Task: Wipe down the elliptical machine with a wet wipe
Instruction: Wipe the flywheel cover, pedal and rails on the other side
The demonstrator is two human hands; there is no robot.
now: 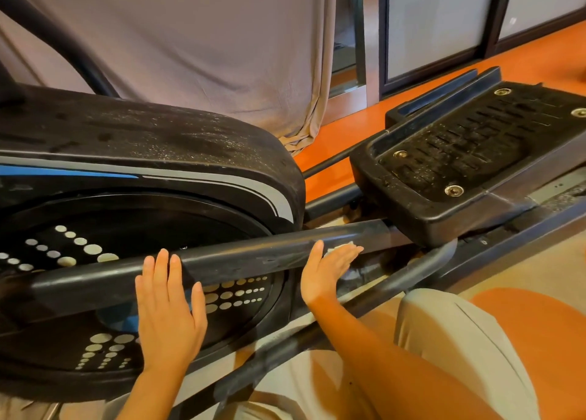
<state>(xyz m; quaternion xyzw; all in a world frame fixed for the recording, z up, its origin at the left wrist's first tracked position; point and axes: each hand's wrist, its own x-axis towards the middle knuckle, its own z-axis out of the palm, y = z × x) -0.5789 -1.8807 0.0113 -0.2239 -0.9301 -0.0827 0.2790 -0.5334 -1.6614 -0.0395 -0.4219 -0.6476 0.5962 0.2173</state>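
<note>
1. Flywheel housing (152, 153) of the elliptical, far left – black, top surface dusty
2. Left hand (168, 311) – fingers straight, lying flat against the black crank bar (253, 254), gripping nothing
3. Right hand (326, 270) – fingers straight, pressing the white wet wipe (341, 247) onto the same bar, just short of the pedal
4. Pedal (459, 156), right – ribbed, grimy, over the orange floor (342, 140)

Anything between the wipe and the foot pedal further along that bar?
Nothing visible. The right hand presses the wet wipe flat on the dark bar, and the bar runs bare from there to the foot pedal. The left hand rests behind.
</note>
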